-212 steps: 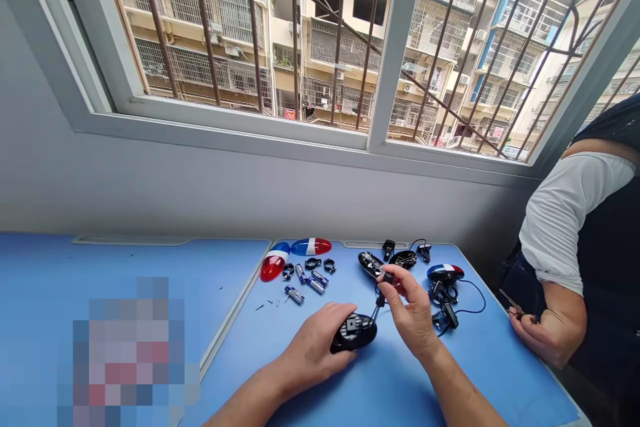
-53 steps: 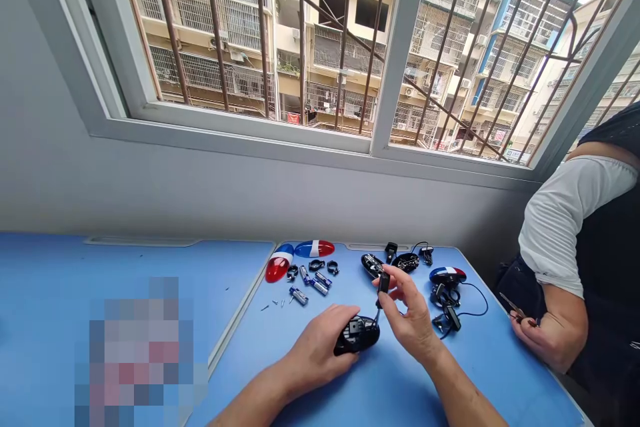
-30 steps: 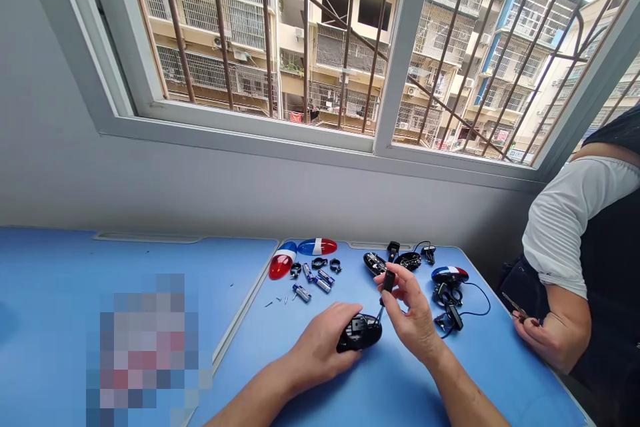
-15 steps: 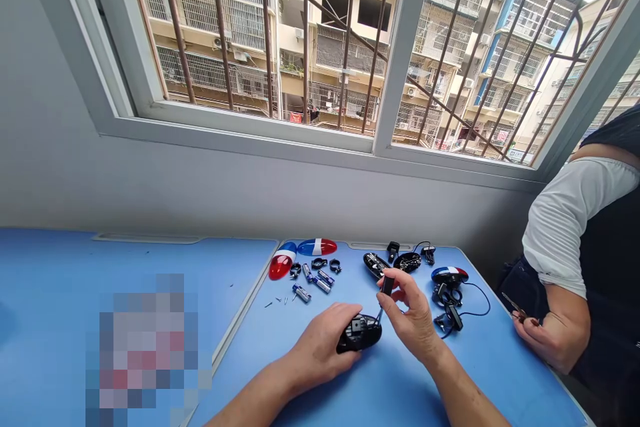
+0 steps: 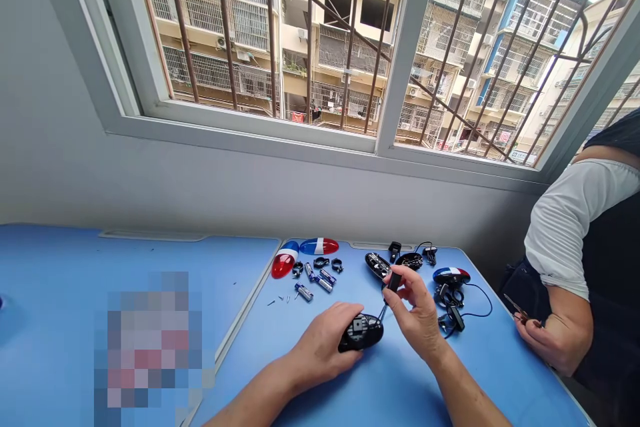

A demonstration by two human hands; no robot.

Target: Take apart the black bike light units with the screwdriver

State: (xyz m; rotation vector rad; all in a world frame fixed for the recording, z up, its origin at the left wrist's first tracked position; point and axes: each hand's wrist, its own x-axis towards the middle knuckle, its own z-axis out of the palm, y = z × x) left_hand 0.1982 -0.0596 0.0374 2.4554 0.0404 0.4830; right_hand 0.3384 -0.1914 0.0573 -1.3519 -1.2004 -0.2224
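My left hand [image 5: 320,347] rests over a black oval housing [image 5: 361,332] and holds it against the blue table [image 5: 400,380]. My right hand [image 5: 417,313] pinches a small black plug [image 5: 394,282] just above that housing, and a thin wire runs down from the plug to the housing. Farther up lie a red-and-white lens shell [image 5: 283,261], a blue-and-red lens shell [image 5: 319,246], several silver-and-blue batteries [image 5: 317,275], black clamp rings [image 5: 321,262], and tiny screws [image 5: 285,297]. Two black housing halves [image 5: 377,265] lie beyond my right hand.
To the right lie a blue, white and red shell [image 5: 451,275] and black mounts with cable [image 5: 449,310]. A co-worker [image 5: 575,260] stands at the table's right side, holding a small metal tool. A pixelated patch [image 5: 150,347] covers part of the left table. A barred window is behind.
My right hand has moved the black plug slightly to the right and upward. The view has drifted a little, and the left hand still holds the housing in place.
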